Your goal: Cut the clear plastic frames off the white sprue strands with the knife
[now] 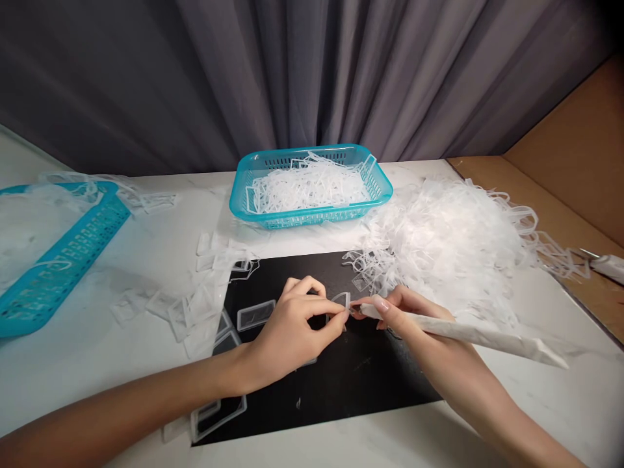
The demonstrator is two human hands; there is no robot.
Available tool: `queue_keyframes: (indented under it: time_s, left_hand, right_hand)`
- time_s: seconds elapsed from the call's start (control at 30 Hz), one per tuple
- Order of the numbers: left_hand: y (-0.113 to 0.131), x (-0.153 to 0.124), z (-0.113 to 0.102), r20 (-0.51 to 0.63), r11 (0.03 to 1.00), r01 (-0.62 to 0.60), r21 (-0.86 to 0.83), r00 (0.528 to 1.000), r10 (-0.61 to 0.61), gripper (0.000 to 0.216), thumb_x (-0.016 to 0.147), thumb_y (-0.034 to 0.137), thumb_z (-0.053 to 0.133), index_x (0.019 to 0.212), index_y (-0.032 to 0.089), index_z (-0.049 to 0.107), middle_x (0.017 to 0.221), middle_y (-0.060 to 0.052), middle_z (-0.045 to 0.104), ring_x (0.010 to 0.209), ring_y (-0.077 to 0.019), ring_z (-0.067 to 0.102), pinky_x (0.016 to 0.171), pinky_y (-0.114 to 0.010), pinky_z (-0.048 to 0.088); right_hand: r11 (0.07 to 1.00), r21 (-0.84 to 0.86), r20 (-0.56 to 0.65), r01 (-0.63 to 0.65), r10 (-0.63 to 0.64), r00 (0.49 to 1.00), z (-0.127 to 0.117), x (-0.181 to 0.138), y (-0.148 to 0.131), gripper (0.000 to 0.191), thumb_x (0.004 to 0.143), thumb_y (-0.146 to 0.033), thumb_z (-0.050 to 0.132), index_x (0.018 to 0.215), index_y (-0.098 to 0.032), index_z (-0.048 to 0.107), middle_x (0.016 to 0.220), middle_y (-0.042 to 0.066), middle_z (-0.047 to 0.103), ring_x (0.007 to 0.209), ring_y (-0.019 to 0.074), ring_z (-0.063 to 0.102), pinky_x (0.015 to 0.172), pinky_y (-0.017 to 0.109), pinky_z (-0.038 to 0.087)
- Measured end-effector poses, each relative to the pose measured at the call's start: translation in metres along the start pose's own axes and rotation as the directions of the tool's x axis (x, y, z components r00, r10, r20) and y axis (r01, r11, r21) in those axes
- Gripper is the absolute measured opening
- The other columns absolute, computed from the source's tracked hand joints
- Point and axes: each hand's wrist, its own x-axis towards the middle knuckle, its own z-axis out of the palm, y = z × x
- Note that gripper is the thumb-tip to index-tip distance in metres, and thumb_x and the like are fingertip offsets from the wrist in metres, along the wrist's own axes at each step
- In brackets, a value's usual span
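Observation:
Between the thumb and fingertips of my left hand (pixel 299 318) is a small translucent plastic frame (pixel 347 300), raised a little over a black mat (pixel 361 390). My right hand (pixel 414 318) grips a long tool wrapped in white (pixel 482 333), its tip pointing left toward the frame. The fingertips of both hands nearly meet there, and they hide the tool's very tip. Beside my left hand lies a rectangular translucent frame (pixel 256 315) on the mat. More such frames lie along the mat's left edge, partly behind my left wrist.
A turquoise basket (pixel 312 214) full of thin white plastic loops stands at the back. Another turquoise basket (pixel 63 266) is at the left. A large heap of translucent plastic pieces (pixel 453 240) spreads at the right. Another tool with a white handle (pixel 609 266) lies at the far right.

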Motion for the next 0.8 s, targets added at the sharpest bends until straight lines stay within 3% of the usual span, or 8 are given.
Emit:
queue_keyframes:
  time_s: [0.3,0.47,0.8]
  left_hand:
    - [-0.0015,-0.0012,0.0041,-0.004,0.999,-0.041,0.003,0.999,0.041,0.020,0.080,0.016,0.058,0.065,0.022,0.069,0.056,0.002,0.061,0.068,-0.0163,0.052,0.070,-0.031,0.029]
    - [-0.0011,-0.0011,0.0039,0.000,0.999,-0.046,0.008,0.999,0.046,0.021,0.080,0.015,0.057,0.063,0.022,0.069,0.056,0.002,0.060,0.067,-0.0156,0.051,0.070,-0.031,0.029]
    - [-0.0002,-0.0025,0.0029,-0.007,0.999,-0.031,-0.004,0.999,0.031,0.022,0.080,0.015,0.056,0.064,0.022,0.069,0.055,0.001,0.060,0.066,-0.0161,0.051,0.070,-0.032,0.029]
  right_hand:
    - [1.000,-0.022,0.001,0.016,-0.016,1.000,0.0007,0.0022,0.0021,0.039,0.084,-0.056,0.045,0.063,-0.024,0.050,0.073,0.001,0.063,0.074,0.0204,0.056,0.071,0.034,0.044]
    - [0.999,0.009,0.033,0.039,-0.039,0.999,-0.0008,0.0021,0.0001,0.036,0.086,-0.053,0.045,0.066,-0.024,0.051,0.082,0.003,0.067,0.081,0.0217,0.059,0.075,0.034,0.044]
    - [0.999,0.029,-0.001,0.018,-0.018,1.000,0.0008,0.0026,0.0005,0.038,0.084,-0.054,0.048,0.062,-0.023,0.049,0.079,0.002,0.067,0.078,0.0214,0.059,0.074,0.034,0.044]
